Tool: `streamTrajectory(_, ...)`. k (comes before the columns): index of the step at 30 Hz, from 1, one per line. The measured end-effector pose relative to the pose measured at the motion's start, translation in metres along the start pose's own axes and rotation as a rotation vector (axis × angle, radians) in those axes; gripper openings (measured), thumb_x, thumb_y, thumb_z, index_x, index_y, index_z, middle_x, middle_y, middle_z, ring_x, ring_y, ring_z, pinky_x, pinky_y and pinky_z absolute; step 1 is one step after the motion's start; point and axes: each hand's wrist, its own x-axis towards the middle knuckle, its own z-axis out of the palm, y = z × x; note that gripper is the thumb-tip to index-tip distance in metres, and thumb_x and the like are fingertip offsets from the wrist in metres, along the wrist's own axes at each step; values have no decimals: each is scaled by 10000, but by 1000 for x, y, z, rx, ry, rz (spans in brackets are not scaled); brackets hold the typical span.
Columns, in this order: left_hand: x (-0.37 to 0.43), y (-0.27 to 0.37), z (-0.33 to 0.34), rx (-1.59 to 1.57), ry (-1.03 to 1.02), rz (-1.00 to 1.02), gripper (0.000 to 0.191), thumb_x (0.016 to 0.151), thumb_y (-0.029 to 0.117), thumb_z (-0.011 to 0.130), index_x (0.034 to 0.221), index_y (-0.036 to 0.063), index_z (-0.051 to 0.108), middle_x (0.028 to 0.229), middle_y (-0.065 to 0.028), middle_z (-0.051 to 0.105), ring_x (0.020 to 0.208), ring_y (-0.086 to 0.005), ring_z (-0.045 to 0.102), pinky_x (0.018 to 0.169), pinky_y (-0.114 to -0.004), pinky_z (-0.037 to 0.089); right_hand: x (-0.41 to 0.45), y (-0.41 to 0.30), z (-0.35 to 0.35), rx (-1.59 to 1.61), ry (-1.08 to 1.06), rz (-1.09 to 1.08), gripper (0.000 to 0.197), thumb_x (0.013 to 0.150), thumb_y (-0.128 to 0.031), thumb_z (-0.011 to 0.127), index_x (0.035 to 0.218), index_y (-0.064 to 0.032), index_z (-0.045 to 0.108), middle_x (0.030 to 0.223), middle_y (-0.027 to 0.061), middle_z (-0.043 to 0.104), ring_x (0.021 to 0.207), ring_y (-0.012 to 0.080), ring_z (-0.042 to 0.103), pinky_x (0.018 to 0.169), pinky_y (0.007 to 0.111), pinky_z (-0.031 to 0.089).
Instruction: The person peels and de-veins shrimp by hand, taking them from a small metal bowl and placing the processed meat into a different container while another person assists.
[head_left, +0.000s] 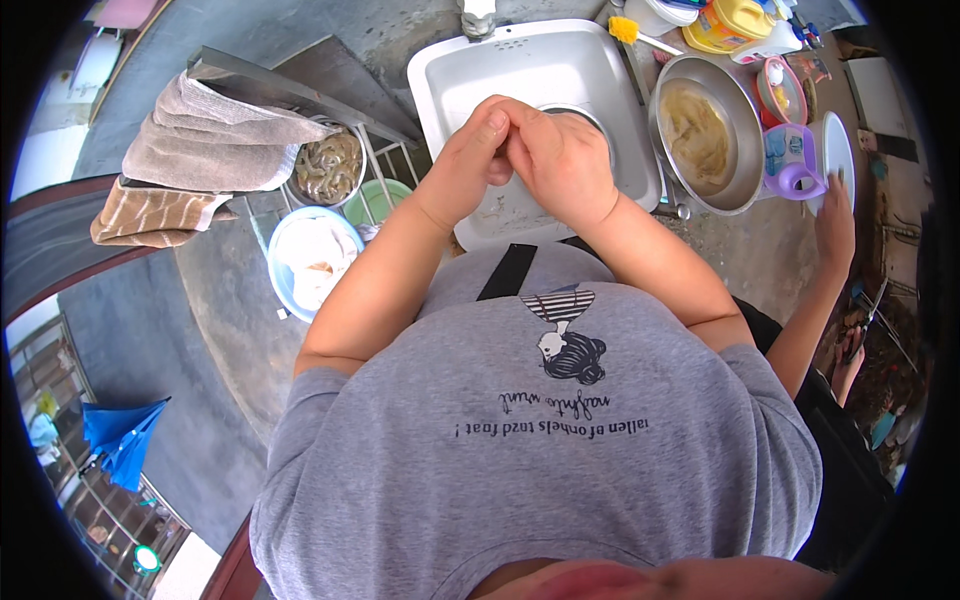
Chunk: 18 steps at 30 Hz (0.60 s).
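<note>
My left hand (474, 154) and my right hand (564, 161) meet over the white sink (439, 97), thumbs and fingers pressed together. Whether anything lies between them is hidden by the fingers. Beneath my right hand, part of the round drain opening (600, 124) shows. A tap (478, 16) stands at the sink's back edge. Small dark bits lie on the sink's front floor. To the right sits a wide steel basin (742, 169) holding pale brown contents in liquid. At the left, partly under a towel, a metal bowl (363, 169) holds what look like raw shrimp (328, 169).
Towels (217, 139) hang over a metal rack (367, 150) at left, beside a blue-rimmed basin (274, 259) of white cloth. Another person's hand (834, 214) is by a white round plate (838, 142) and purple jug (799, 169); their other hand grips scissors (870, 311). Detergent bottles (731, 26) stand behind.
</note>
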Motion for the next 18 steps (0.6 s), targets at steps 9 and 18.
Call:
streamTrajectory(9,-6,5,7,242,80,127,310,956,305,363,1061,52,508,755,10,498,585,-49,363,509,-192,291,8,-6,1,1,113,-18,176,763,-118,642,937,-109,620,573,-16,574,493,169,560,499,308,420)
streamTrajectory(18,-12,10,2,114,138,125,263,918,244,400,1056,60,527,765,27,496,615,-46,382,530,-194,315,15,-19,9,85,103,26,224,758,-56,647,978,-101,638,570,-15,552,497,170,532,542,295,414)
